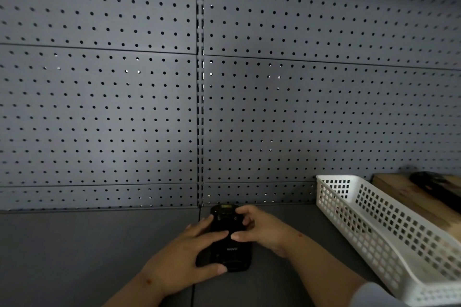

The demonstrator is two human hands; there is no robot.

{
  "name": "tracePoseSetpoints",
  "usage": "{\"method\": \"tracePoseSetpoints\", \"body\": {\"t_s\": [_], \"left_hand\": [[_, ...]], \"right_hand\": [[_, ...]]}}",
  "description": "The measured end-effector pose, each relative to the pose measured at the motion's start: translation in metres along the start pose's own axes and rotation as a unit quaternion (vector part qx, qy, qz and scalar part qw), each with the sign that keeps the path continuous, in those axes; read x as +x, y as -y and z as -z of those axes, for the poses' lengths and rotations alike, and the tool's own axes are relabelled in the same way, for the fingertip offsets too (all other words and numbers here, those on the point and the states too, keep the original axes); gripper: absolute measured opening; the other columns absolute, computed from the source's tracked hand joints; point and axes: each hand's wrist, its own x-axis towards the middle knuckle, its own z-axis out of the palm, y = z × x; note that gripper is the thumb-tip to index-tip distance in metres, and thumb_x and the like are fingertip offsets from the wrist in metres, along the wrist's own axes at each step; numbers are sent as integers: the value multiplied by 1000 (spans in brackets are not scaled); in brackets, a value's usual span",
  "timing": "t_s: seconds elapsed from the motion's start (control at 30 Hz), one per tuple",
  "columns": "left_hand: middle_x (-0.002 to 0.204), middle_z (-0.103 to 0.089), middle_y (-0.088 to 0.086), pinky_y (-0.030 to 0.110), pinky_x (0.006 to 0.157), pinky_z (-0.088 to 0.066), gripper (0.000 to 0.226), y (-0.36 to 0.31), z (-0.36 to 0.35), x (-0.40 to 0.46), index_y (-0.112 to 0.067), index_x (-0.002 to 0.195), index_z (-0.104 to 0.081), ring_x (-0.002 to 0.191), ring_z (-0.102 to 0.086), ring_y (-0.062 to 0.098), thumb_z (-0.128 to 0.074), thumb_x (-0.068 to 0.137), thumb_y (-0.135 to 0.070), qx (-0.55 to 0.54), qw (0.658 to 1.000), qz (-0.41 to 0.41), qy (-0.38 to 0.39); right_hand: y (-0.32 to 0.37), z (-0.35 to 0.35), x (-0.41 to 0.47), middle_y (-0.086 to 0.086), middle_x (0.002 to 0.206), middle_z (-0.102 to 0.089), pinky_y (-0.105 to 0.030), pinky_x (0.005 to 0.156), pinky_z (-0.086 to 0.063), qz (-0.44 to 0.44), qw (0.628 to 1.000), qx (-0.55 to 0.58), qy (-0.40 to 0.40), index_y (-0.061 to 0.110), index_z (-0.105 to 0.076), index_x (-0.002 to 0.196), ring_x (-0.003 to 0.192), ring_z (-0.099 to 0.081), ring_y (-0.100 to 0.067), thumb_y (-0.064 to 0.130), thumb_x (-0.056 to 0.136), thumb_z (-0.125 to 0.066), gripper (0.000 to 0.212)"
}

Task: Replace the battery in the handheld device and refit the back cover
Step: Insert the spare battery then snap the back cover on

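A black handheld device (230, 252) lies back side up on the grey shelf, low in the centre of the view, its scanner end pointing at the pegboard. My left hand (185, 257) grips its left edge, thumb on the near end and fingers across the middle of the back. From the right, my right hand (259, 228) rests its fingertips on the upper half of the back. Both hands press on the device. Whether the back cover is seated I cannot tell, and no loose battery is visible.
A white perforated plastic basket (374, 232) stands at the right on the shelf. Behind it a wooden box (399, 185) carries a dark object (434, 182). The grey pegboard wall (199, 95) rises just behind the device. The grey shelf surface (74, 244) extends left.
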Motion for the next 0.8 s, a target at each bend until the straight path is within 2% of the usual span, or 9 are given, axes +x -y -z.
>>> {"method": "tracePoseSetpoints", "body": {"t_s": [0.13,0.27,0.37,0.43,0.57,0.7,0.8], "left_hand": [[143,4,-29,17,110,10,55,1,0,1,-75,109,-21,136,5,-6,-35,58,-87,3,1000,-8,-2],[141,-6,-35,14,110,12,53,1,0,2,-72,109,-26,132,11,-14,-36,59,-87,-3,1000,-23,-7],[140,-8,-36,3,101,19,51,2,0,3,-71,108,-28,126,16,-22,-37,60,-86,2,1000,-27,-7],[140,-10,-34,1,100,19,50,1,1,4,-71,107,-28,127,14,-21,-35,60,-87,8,1000,-25,-8],[141,-13,-31,7,104,16,58,-2,2,3,-66,110,-27,133,5,-12,-33,57,-88,-2,1000,-18,-1],[141,-14,-31,17,108,8,59,-3,3,3,-65,113,-26,133,-6,-11,-34,58,-86,-9,1000,-10,9],[142,-17,-31,17,110,4,59,-3,3,2,-65,113,-28,131,-15,-13,-36,58,-86,-20,1000,-8,1]], "right_hand": [[-1,-1,-1,2,108,-46,-31,97,-43,-7,1000,-5,-9,18,-39,132,104,-50,-15,22,76,-73,66],[0,-1,-4,0,110,-47,-29,94,-43,-6,1000,-18,-19,21,-35,135,105,-51,-16,26,76,-72,70],[5,2,-10,-1,114,-47,-19,84,-42,21,996,-85,-8,24,-35,137,103,-49,-12,33,80,-67,66],[8,5,-13,-5,125,-46,-13,79,-38,46,986,-160,-6,24,-36,138,107,-49,-13,38,83,-63,64],[8,11,-12,-10,140,-35,-28,100,-35,47,961,-272,2,32,-32,140,125,-43,-22,53,83,-55,64],[4,13,-13,-9,133,-42,-33,98,-35,78,917,-390,-10,32,-29,139,124,-39,-24,67,82,-38,68],[6,13,-11,-6,128,-46,-37,99,-35,119,873,-472,-39,29,-35,134,121,-40,-22,81,61,-8,93]]}}
